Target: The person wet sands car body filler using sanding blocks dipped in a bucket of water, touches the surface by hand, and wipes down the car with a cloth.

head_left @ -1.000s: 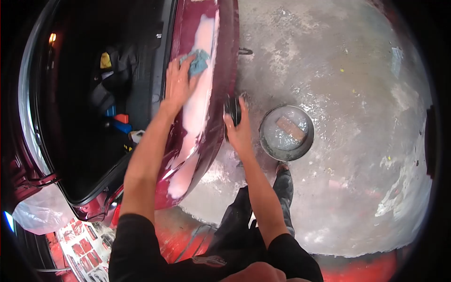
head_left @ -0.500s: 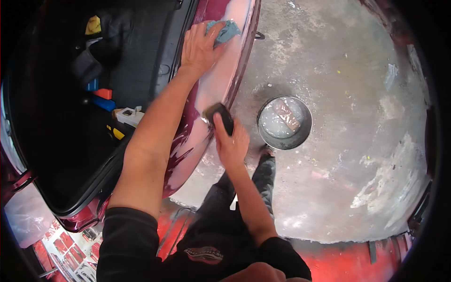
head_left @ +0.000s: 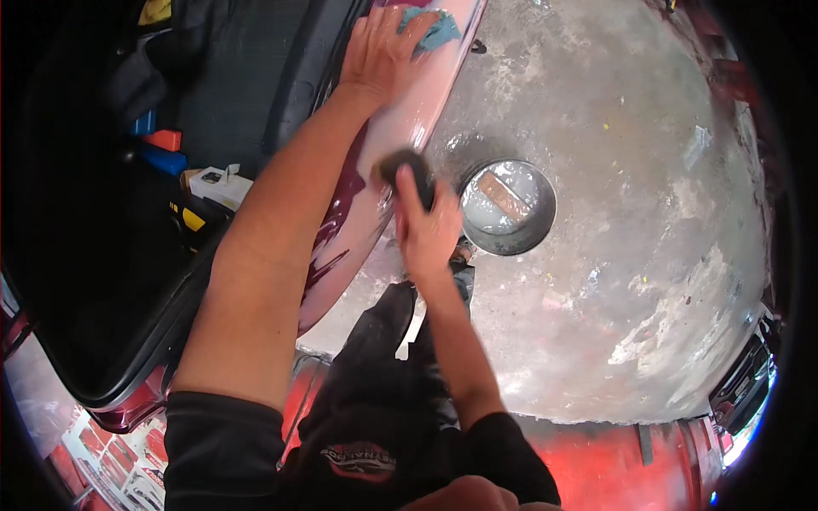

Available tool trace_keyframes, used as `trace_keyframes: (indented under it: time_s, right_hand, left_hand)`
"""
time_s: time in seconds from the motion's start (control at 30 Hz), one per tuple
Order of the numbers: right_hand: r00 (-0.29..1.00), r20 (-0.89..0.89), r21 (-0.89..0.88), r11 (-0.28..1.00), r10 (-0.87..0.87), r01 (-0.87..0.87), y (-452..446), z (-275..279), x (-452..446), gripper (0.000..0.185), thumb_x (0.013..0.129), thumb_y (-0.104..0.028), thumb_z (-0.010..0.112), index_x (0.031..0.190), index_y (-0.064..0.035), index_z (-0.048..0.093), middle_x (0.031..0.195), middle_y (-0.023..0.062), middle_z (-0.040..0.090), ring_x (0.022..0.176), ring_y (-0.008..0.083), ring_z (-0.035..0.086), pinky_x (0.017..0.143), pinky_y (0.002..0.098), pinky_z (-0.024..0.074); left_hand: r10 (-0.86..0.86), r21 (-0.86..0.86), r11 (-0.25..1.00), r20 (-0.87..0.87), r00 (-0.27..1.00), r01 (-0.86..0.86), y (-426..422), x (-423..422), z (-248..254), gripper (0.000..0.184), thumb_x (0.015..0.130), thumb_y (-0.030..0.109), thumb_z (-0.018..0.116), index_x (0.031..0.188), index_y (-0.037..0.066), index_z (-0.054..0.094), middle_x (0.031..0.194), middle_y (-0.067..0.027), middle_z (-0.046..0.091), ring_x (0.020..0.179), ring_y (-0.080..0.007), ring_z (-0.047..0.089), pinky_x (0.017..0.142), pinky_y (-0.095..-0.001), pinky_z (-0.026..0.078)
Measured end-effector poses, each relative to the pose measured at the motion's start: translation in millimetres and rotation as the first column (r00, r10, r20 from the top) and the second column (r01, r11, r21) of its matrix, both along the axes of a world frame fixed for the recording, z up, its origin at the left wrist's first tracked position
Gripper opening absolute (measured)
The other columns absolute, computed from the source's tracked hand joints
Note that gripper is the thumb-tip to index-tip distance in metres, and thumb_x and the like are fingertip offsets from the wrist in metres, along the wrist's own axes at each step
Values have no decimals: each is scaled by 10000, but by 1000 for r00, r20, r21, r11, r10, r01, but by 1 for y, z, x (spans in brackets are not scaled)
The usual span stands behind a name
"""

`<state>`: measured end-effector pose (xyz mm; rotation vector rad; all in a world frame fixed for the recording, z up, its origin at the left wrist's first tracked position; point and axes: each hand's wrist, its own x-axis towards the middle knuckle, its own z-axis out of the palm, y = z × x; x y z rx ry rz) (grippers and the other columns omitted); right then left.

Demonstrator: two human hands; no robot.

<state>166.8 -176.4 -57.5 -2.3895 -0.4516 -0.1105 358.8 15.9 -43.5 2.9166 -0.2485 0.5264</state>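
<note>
My left hand (head_left: pixel 381 58) rests on the upper part of the car's bumper, with a wet blue-green cloth (head_left: pixel 433 31) under its fingers. My right hand (head_left: pixel 429 230) grips a black block (head_left: pixel 412 176) against the outer edge of the bumper, lower down; the block is slightly blurred. The bumper (head_left: pixel 394 123) is dark red with a long pale pink patch, wet and shiny between my two hands. Dark red streaks show below the block.
A round metal basin (head_left: pixel 546 220) of cloudy water stands on the grey floor (head_left: pixel 613 255) to the right, a brown block (head_left: pixel 504 198) in it. The open trunk (head_left: pixel 94 281) at left holds a white box (head_left: pixel 219 185) and blue and red items (head_left: pixel 164 140).
My left hand has moved up along the bumper with the cloth. My right hand has brought the black block from beside the bumper onto its surface. The view has shifted, too.
</note>
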Motion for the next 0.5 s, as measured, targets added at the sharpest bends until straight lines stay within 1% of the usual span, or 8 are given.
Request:
trace_keyframes:
  time_s: [0.03, 0.07, 0.13, 0.2, 0.27, 0.33, 0.4, 0.5]
  right_hand:
    - [1000, 8, -26, 999, -17, 18, 3, 3, 20, 553, 955, -192, 723, 1486, -315, 625, 1187, 230, 648, 920, 381, 649, 724, 486, 478]
    - [1000, -1, 30, 999, -25, 25, 3, 1, 19, 545, 956, -198, 726, 1481, -307, 630, 1194, 232, 650, 925, 384, 650, 726, 489, 480]
    - [999, -19, 138, 989, -44, 46, 2, 0, 15, 528, 958, -210, 732, 1472, -292, 639, 1208, 236, 654, 935, 389, 651, 731, 494, 484]
    - [933, -356, 228, 964, -51, 140, -4, -1, -44, 550, 925, -194, 778, 1453, -283, 656, 1203, 266, 653, 918, 420, 646, 712, 509, 490]
    - [995, -100, 137, 990, -12, 26, -12, -1, -84, 567, 905, -183, 800, 1446, -282, 662, 1206, 289, 649, 900, 432, 646, 698, 514, 492]
    - [999, -40, 56, 998, -30, 32, -7, -5, -42, 601, 907, -178, 791, 1480, -261, 632, 1145, 298, 628, 883, 452, 639, 686, 533, 485]
    - [986, 97, 74, 989, -135, 128, 11, -5, 26, 626, 906, -158, 787, 1501, -240, 611, 1116, 284, 620, 896, 461, 631, 721, 550, 492]
    - [993, 9, 154, 982, -115, 112, 10, -8, 26, 596, 916, -180, 787, 1489, -235, 630, 1149, 269, 639, 967, 445, 639, 790, 522, 502]
  left_hand:
    - [13, -33, 999, -84, 996, -16, -2, 1, 8, 585, 903, 312, 746, 1461, 211, 601, 1262, -154, 607, 1205, -353, 565, 1031, -495, 442]
    - [27, -64, 997, -164, 986, -38, -4, 1, 11, 588, 934, 323, 710, 1492, 188, 581, 1291, -181, 591, 1251, -365, 542, 1069, -512, 422]
    - [37, -28, 999, -96, 995, -40, -3, -2, 3, 587, 916, 312, 724, 1476, 192, 592, 1266, -163, 595, 1224, -352, 555, 1045, -486, 440]
    - [27, 4, 1000, -2, 1000, -27, 0, 5, -1, 572, 906, 304, 731, 1454, 197, 606, 1241, -149, 598, 1196, -342, 565, 1021, -472, 452]
    - [19, 28, 999, 81, 996, -22, 0, 2, -8, 544, 903, 297, 732, 1428, 204, 622, 1215, -138, 600, 1167, -336, 570, 997, -470, 457]
    - [29, 8, 1000, 19, 999, -29, -3, -1, -2, 530, 904, 303, 732, 1415, 205, 630, 1210, -137, 606, 1168, -339, 572, 994, -472, 460]
    - [20, -1, 1000, 21, 1000, -20, -2, 4, -1, 521, 903, 307, 734, 1405, 204, 637, 1206, -136, 611, 1166, -342, 575, 991, -473, 463]
    - [9, -27, 1000, 52, 999, -7, -2, 3, -2, 516, 897, 304, 736, 1394, 200, 645, 1198, -136, 619, 1159, -345, 581, 983, -472, 467]
